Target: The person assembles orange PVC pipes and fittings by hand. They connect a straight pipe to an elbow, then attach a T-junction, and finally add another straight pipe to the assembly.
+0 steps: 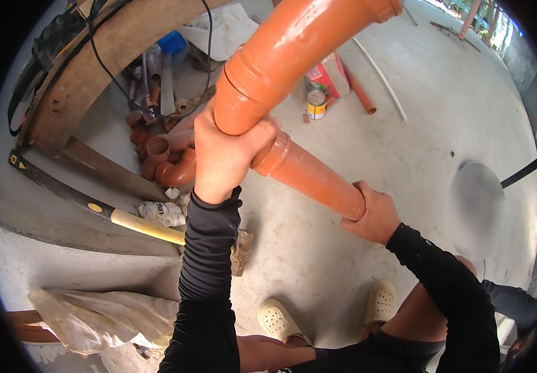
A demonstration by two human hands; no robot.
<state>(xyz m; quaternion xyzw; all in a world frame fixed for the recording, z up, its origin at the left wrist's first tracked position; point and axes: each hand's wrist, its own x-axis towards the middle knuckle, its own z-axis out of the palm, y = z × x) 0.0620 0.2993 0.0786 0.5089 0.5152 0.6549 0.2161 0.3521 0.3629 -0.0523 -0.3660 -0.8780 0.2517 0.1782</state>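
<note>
While the person stands on bare concrete in pale perforated clogs (pixel 279 321), both black-sleeved forearms rise from the lower edge toward an orange plastic drain assembly held in the air above the floor. The right hand (pixel 373 214) closes around the lower end of the straight orange pipe (pixel 318 180), fingers wrapped together over its rim and thumb along the side. This pipe slants up and to the left, ending in a flared collar. The left hand (pixel 223 155) clamps there, its fingers curled tight over the joint where the collar meets the big orange elbow fitting (pixel 281 53), which curves up and away to the right, out toward the top edge.

Below the left forearm lies a long-handled tool (pixel 104 210) with a yellow and black shaft, its head resting on the floor near a crumpled pale sack (pixel 94 320). Just past the left hand sits a heap of small orange pipe fittings (pixel 166 158), bends and sockets piled against a curved wooden plank (pixel 107 53) over which a black cable runs. Farther off, beside the elbow, a small tin can (pixel 316 104) stands upright next to a reddish bag (pixel 330 74). A thin white pipe (pixel 383 78) and a short orange pipe offcut (pixel 360 92) lie on the concrete beyond.
</note>
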